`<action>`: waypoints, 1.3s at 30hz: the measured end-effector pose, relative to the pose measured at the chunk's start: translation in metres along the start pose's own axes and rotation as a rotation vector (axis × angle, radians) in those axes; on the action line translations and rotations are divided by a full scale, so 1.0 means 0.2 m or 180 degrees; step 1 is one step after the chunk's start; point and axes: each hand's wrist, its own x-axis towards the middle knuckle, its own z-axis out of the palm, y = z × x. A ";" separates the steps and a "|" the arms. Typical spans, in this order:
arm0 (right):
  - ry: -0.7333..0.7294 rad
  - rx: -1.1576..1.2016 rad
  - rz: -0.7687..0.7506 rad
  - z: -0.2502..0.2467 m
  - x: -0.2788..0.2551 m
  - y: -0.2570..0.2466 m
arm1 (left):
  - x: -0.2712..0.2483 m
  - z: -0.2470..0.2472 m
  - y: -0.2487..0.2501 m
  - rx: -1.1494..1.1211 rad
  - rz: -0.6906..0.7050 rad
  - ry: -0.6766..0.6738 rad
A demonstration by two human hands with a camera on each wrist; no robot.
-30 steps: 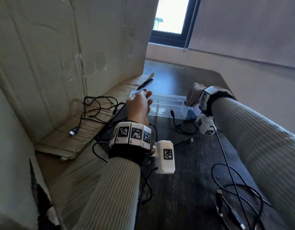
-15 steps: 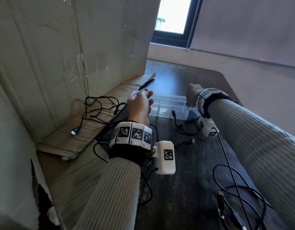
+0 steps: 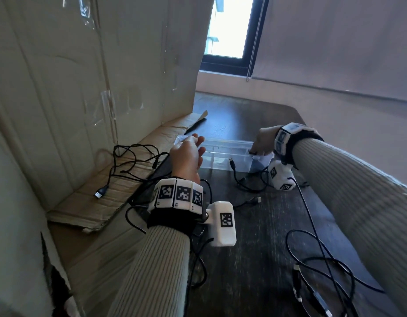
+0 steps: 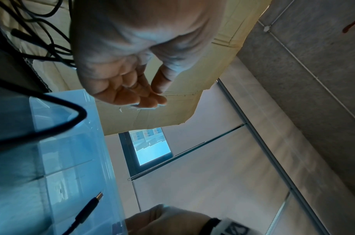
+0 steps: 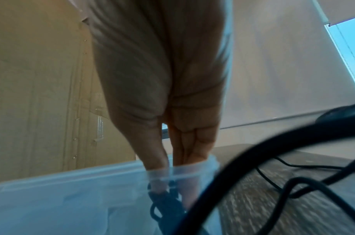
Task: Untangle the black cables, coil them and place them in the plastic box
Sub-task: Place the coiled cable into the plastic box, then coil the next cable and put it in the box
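A clear plastic box [image 3: 227, 143] lies on the dark table. My right hand [image 3: 255, 152] reaches down into its right end. In the right wrist view its thumb and fingers [image 5: 158, 159] pinch a coiled black cable [image 5: 164, 200] inside the box wall [image 5: 72, 182]. My left hand [image 3: 193, 143] hovers at the box's left end, fingers relaxed and empty [image 4: 150, 95]. A black cable tangle [image 3: 129, 161] lies on the cardboard flap to the left. Another cable [image 3: 243, 186] curls in front of the box, and more loops [image 3: 323, 271] lie at the near right.
A tall cardboard sheet [image 3: 94, 88] stands along the left, its flap [image 3: 88, 209] flat on the table. A USB plug [image 3: 99, 193] rests on that flap. Cable loops [image 3: 198, 271] run under my left wrist. A window [image 3: 230, 28] is at the back.
My right hand has sunk lower into the right end of the box. The left hand has stayed almost where it was.
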 end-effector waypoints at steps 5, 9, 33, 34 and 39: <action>0.0701 0.0735 -0.0351 -0.13 -0.24 0.10 | 0.02 0.00 0.00 -0.0039 0.0017 0.0023; 0.1067 0.1061 -0.1018 -0.23 -0.60 0.19 | 0.02 0.00 0.01 -0.0104 0.0011 0.0016; -0.0992 0.0094 -0.1107 0.43 -1.54 0.24 | -0.11 0.09 -0.04 0.0213 0.0085 -0.0380; -0.0926 0.0089 -0.1142 0.44 -1.54 0.24 | -0.12 0.09 -0.03 0.0227 0.0088 -0.0404; 0.0444 0.0691 -0.1191 0.32 -1.48 0.25 | -0.20 0.14 -0.01 0.0516 0.0311 -0.0713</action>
